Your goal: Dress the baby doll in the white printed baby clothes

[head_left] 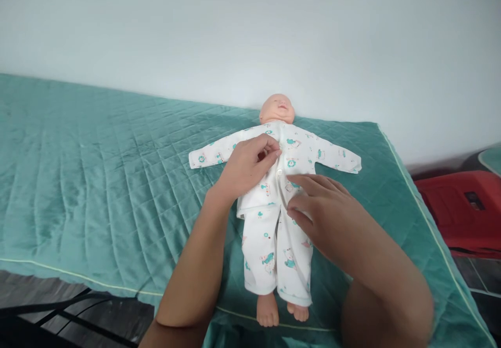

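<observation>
A baby doll (277, 109) lies on its back, dressed in a white pajama top (299, 150) and white pajama pants (260, 256) printed with small green and pink animals. Both sleeves stretch out sideways, and its bare feet stick out below the pants. My left hand (248, 163) pinches the front edge of the top at mid chest, thumb against forefinger. Just below that pinch a small button (279, 172) shows on the front. Over the lower right of the top hovers my right hand (323, 204), fingers slightly curved and apart; whether its fingertips touch the cloth is hard to tell.
A green quilted cover (117, 181) with pale piping spreads under the doll. Behind it rises a plain white wall (235, 35). A red plastic chair (462, 207) stands at the right, and a black metal frame (70, 311) is at the lower left.
</observation>
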Tool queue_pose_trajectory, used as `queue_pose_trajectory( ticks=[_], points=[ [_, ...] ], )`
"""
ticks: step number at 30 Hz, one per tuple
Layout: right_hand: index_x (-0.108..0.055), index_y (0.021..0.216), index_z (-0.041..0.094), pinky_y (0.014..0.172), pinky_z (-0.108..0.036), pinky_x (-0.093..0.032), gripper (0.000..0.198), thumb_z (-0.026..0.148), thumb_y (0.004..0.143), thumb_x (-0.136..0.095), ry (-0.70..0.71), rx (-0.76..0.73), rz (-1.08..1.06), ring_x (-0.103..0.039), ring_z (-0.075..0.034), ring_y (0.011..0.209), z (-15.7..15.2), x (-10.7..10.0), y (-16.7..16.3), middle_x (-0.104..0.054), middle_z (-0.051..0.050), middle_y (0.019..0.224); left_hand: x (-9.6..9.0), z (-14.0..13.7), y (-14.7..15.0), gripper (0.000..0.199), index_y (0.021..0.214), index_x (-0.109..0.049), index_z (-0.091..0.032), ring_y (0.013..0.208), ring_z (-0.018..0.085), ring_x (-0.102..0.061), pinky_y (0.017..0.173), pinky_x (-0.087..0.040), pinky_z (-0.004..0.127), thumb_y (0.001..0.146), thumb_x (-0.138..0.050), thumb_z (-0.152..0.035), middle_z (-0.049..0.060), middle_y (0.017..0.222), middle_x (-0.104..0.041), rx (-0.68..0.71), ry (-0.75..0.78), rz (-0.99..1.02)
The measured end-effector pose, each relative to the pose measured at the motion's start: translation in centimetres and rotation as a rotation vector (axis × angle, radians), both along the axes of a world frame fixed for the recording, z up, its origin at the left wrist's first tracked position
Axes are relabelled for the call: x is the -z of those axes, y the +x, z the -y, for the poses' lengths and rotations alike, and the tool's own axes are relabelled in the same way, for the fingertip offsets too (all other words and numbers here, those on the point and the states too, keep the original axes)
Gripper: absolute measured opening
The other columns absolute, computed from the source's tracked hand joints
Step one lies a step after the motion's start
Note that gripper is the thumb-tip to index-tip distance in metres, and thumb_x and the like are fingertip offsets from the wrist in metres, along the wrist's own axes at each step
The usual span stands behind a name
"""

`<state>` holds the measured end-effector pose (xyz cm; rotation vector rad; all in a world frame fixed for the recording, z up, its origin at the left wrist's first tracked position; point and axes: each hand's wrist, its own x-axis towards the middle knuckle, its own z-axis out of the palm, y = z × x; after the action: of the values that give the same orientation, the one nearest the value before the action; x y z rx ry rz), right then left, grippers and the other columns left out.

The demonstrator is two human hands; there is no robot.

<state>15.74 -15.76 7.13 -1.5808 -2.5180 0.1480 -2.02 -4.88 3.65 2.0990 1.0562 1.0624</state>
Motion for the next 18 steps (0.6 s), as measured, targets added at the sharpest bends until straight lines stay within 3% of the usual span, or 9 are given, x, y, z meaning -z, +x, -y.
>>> queue_pose_trajectory(
  ticks=[5, 11, 14, 18],
  points=[
    [-0.066, 0.083, 0.023, 0.079, -0.040, -0.050, 0.019, 0.023, 0.097, -0.052, -0.234, -0.019, -0.033, -0.068, -0.023, 0.089, 0.3, -0.6, 0.1, -0.072, -0.004, 0.091, 1.2, -0.9, -0.1, 0.008, 0.092, -0.063, -0.022, 0.080, 0.014, -0.061, 0.069, -0.049, 0.027, 0.094, -0.055, -0.024, 0.000, 0.088, -0.067, -0.163, 0.179, 0.061],
    [-0.066, 0.088, 0.026, 0.059, -0.029, -0.038, 0.021, 0.036, 0.100, -0.051, -0.309, 0.062, -0.173, -0.062, -0.015, 0.065, -0.8, -1.1, 1.0, -0.069, 0.002, 0.077, 2.0, -1.7, -0.1, 0.020, 0.110, -0.065, -0.023, 0.115, 0.020, -0.062, 0.100, -0.051, 0.038, 0.099, -0.048, -0.027, 0.006, 0.118, -0.069, -0.148, 0.285, 0.078],
    [-0.066, 0.089, 0.026, 0.060, -0.028, -0.040, 0.016, 0.031, 0.098, -0.053, -0.238, 0.130, -0.346, -0.062, -0.014, 0.067, -2.1, -0.7, 1.3, -0.070, 0.004, 0.077, 2.1, -1.7, 0.2, 0.024, 0.113, -0.066, -0.023, 0.126, 0.021, -0.058, 0.111, -0.044, 0.042, 0.100, -0.046, -0.026, 0.006, 0.126, -0.068, -0.075, 0.261, 0.030],
    [-0.066, 0.098, 0.024, 0.082, -0.031, -0.050, 0.014, 0.023, 0.097, -0.052, 0.076, 0.231, -0.662, -0.068, -0.018, 0.093, -4.4, 1.8, 1.2, -0.073, 0.000, 0.099, 2.3, -1.7, 0.5, 0.020, 0.108, -0.068, -0.023, 0.127, 0.020, -0.058, 0.112, -0.044, 0.042, 0.098, -0.050, -0.024, 0.006, 0.127, -0.068, -0.011, 0.236, -0.005]
  ],
)
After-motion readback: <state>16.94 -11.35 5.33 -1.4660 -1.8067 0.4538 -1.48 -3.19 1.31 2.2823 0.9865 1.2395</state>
